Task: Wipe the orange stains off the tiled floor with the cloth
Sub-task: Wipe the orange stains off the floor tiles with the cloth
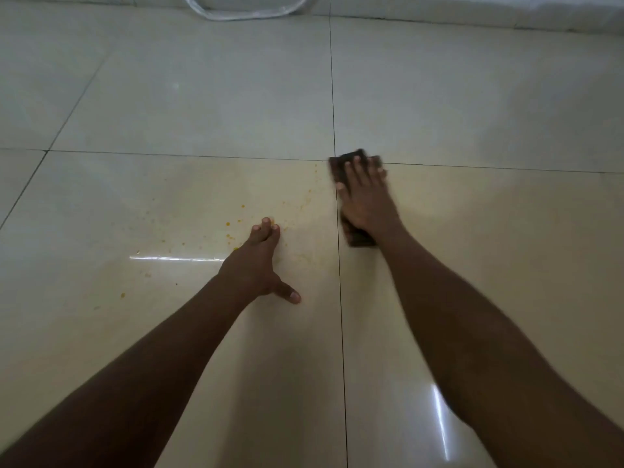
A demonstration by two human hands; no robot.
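While the fingers (358,170) of the right hand (363,197) lie straight and slightly spread, they press flat on a dark brown cloth (351,162), which juts out past the fingertips and shows again behind the wrist. The cloth sits at the crossing of two dark grout lines (338,231), so the fingertips reach the far seam and the thumb lies along the lengthwise one. To the left of that thumb, on the neighbouring tile, lie the orange stains (228,225): small specks and faint yellowish smears scattered across the glossy surface. The left hand (258,265) rests flat among them, its fingers (266,228) straight and close together with their tips touching the floor beside several specks, its thumb splayed out toward the lengthwise seam; it holds nothing. More specks trail off beyond the left of that hand and toward the far seam near the cloth. Around both hands the tiled floor (202,96) is pale cream, made of large shiny tiles that catch bright streaks of reflected light. Far beyond the fingertips, where the floor meets a pale wall base (472,18), a clear plastic loop (246,8) rests at the edge of view.
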